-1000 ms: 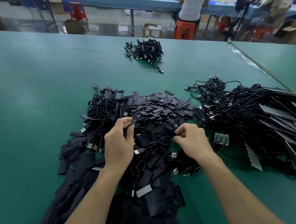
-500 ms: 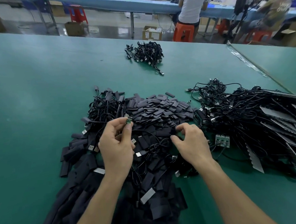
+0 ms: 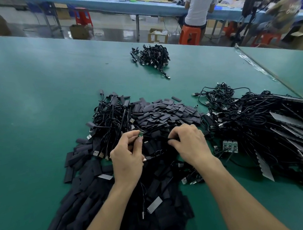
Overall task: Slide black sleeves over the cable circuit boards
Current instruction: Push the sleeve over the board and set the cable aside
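A: Where is the small green circuit board?

B: The person's left hand pinches it between thumb and forefinger. It is held just above the heap, and its bare green end pokes out past the fingertips.

A: And the right hand?

B: It is knuckles up, with the fingers curled down and closed on a thin black cable that runs across from the board. The fingertips themselves are mostly hidden under the hand.

A: Where are the sleeves?

B: A heap of short flat black sleeves lies on the green table mat just beyond both hands. A spread of longer black sleeves lies under and left of the left forearm.

A: What surrounds them?

B: A big tangle of black USB cables lies to the right. A green block of joined circuit boards rests at its near edge, near the right wrist. A smaller knot of black cables touches the sleeve heap on its left. A bundle of coiled black cables sits well apart, farther up the mat. Past the table, a person in a white shirt sits on an orange stool.
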Demonstrator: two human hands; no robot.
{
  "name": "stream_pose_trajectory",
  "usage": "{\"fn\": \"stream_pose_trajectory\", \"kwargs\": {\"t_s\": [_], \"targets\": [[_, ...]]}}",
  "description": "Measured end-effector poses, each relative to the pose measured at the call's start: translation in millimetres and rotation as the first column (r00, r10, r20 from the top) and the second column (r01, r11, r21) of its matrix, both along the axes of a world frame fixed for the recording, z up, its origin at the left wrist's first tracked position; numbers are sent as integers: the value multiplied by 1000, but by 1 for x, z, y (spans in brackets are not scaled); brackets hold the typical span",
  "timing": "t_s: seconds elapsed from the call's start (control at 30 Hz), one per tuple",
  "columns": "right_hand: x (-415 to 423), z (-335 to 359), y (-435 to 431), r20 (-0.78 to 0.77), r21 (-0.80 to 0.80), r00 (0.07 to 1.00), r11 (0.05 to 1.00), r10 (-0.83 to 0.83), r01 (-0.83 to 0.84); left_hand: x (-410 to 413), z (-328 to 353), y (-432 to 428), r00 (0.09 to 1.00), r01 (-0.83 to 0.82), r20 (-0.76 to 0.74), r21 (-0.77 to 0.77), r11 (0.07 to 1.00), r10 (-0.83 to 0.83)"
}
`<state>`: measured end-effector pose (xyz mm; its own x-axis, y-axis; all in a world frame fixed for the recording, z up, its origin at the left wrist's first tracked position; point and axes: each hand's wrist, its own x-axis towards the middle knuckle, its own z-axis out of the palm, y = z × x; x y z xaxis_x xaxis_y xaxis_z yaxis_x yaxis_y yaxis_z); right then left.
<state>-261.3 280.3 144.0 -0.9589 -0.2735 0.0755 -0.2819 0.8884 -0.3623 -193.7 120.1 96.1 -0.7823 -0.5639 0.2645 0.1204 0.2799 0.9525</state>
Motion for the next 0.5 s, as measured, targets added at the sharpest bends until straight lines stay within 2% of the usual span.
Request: {"fn": "stream_pose_trajectory", "kwargs": {"t_s": [0.1, 0.2, 0.3, 0.4, 0.5], "targets": [[6, 2, 3, 37, -91, 998, 994, -52, 55, 3, -1, -2, 1000, -22, -12, 49, 999, 23], [7, 0, 6, 42, -55, 996, 995, -75, 78, 4, -1, -2, 998, -45, -28, 93, 995, 47], [7, -4, 4, -51, -2, 995, 997, -82, 82, 2, -2, -2, 998, -50, -25, 78, 996, 52], [12, -6, -6, -147, -75, 988, 997, -46, 35, 0, -3, -2, 998, -58, -22, 48, 997, 59], [19, -7, -21, -108, -137, 993, 989, 47, -62, -3, -3, -1, 998, -66, -20, 22, 998, 66]]}}
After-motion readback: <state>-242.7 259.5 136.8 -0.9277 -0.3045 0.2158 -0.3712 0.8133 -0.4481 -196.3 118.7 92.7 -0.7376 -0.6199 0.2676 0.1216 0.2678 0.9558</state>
